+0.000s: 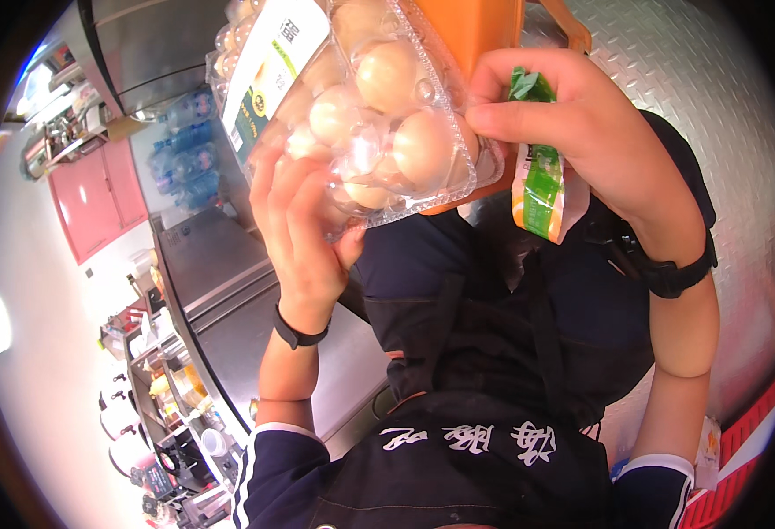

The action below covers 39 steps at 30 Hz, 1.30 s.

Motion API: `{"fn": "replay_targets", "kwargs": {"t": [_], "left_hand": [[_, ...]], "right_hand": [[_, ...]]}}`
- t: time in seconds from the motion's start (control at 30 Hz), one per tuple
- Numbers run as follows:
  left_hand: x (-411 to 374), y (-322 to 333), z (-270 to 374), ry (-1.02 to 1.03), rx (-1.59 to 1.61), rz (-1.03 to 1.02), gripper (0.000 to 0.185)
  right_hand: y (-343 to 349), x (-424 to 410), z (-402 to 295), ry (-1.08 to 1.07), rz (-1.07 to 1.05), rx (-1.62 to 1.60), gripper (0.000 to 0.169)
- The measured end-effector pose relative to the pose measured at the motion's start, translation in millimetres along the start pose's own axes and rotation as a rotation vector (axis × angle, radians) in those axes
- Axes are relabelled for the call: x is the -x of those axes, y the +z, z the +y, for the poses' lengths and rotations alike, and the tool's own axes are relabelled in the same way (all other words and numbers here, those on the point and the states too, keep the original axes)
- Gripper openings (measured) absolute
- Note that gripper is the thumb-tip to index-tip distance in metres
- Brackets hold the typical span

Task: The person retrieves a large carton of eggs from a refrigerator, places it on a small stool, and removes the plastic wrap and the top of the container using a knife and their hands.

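A clear plastic egg carton with brown eggs inside is tilted at the top of the view. It has a white and green label bearing writing. My left hand supports the carton from its lower left side, fingers spread along the plastic. My right hand has a crumpled green, white and orange wrapper strip, which hangs down from the palm. The right thumb and index finger meet at the carton's right edge; whether they pinch the plastic is hard to tell.
Behind the carton is an orange plastic container. To the left stretches a stainless steel counter, with a shelf of jars beyond it. Blue water bottles lie by the wall. Diamond-plate metal flooring and a red crate are at right.
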<state>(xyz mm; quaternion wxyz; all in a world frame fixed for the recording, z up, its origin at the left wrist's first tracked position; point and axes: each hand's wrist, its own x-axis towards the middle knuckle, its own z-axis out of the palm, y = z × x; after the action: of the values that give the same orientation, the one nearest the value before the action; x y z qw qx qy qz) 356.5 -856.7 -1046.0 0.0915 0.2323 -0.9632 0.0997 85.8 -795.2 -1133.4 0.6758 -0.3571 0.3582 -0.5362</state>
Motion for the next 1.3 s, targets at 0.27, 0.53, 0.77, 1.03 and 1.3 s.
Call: {"fn": "replay_targets", "kwargs": {"t": [0.27,0.53,0.77,1.03,1.3], "left_hand": [[1,0,0,-0.006,0.028,0.083,0.059],[1,-2,1,-0.07,0.146,0.211,0.055],[-6,-12,0,-0.119,0.177,0.187,0.054],[-17,-28,-1,-0.15,0.153,0.086,0.053],[-23,-31,1,-0.244,0.035,0.021,0.066]], "right_hand": [[2,2,-4,0.024,-0.005,-0.019,0.015],[9,2,-8,0.05,0.0,-0.055,0.016],[13,3,-9,0.043,0.006,-0.091,0.017],[11,0,-6,0.03,-0.006,-0.048,0.018],[2,0,-1,-0.006,0.016,-0.028,0.017]]}}
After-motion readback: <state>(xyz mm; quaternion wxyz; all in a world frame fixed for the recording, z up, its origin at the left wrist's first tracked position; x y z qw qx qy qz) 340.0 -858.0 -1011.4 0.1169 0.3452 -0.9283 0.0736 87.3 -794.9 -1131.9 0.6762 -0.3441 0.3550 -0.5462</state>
